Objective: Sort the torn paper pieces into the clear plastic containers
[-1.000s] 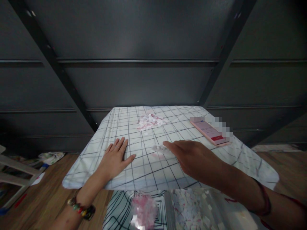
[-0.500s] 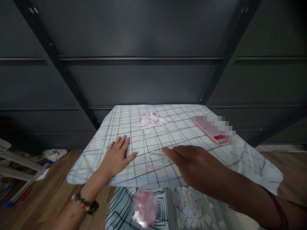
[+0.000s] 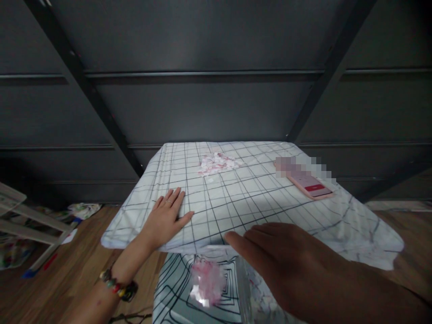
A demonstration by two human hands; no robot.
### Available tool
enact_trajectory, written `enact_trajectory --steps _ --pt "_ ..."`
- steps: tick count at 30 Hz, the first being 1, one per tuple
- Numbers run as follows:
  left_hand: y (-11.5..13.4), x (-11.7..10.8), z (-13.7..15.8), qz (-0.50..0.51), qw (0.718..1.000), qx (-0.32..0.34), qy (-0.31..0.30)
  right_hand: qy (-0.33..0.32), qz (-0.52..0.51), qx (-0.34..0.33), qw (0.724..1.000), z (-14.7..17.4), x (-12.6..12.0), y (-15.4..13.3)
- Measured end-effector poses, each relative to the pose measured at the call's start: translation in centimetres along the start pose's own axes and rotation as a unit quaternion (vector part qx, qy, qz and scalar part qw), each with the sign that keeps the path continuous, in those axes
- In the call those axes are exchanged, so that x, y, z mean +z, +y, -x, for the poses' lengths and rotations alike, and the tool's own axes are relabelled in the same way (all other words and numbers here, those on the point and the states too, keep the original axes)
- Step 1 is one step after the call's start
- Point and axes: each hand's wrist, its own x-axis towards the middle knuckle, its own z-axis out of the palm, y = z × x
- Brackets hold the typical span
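My left hand [image 3: 166,219] lies flat on the checked tablecloth [image 3: 216,204], fingers stretched out, with a ring on one finger and holding nothing. My right hand [image 3: 283,265] is at the table's front edge, its fingers curled and mostly hidden behind the back of the hand. By its thumb tip shows a small clear plastic piece [image 3: 216,249], apparently pinched there. Below the edge sits a pile of clear and pink plastic packets [image 3: 207,281]. A clear bag of white paper bits [image 3: 258,292] is beside it, partly covered by my right forearm and hand.
A heap of white and pink paper slips [image 3: 218,163] lies toward the back of the table. At the right is a phone in a pink case [image 3: 310,184]. Dark panels [image 3: 202,108] stand behind the table, and a pale frame [image 3: 37,225] is on the floor at left.
My right hand has come back toward me from over the tablecloth to the front edge, with the clear plastic piece moving along. My left hand stays flat. The view has shifted slightly.
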Motion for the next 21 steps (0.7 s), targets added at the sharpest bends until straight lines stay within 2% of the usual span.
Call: enact_trajectory --steps 3,6,9,14,17,19,21 --pt "0.0 0.0 0.2 -0.003 1.000 0.003 0.003 0.004 0.026 0.014 1.000 -0.1 0.3 1.4" --pt "-0.1 0.2 0.1 -0.008 1.000 0.005 0.007 -0.025 0.054 0.049 0.997 -0.2 1.0 3.5" --pt "-0.2 0.5 0.1 -0.013 1.000 0.009 0.015 -0.046 0.075 0.098 0.991 -0.2 2.2 5.8" --pt "-0.5 -0.3 -0.6 -0.005 1.000 0.017 0.013 -0.069 0.078 0.117 0.988 0.3 4.5 9.3" --pt "-0.2 -1.4 -2.2 0.019 1.000 -0.020 -0.011 -0.071 0.092 0.140 0.983 -0.4 5.1 10.6" --pt "0.3 -2.0 -3.6 0.023 0.997 -0.065 -0.016 -0.092 0.098 0.159 0.978 -1.3 5.2 11.0" --pt "1.0 -2.3 -5.3 0.013 0.996 -0.081 -0.018 -0.114 0.095 0.168 0.974 -2.4 5.4 11.2"
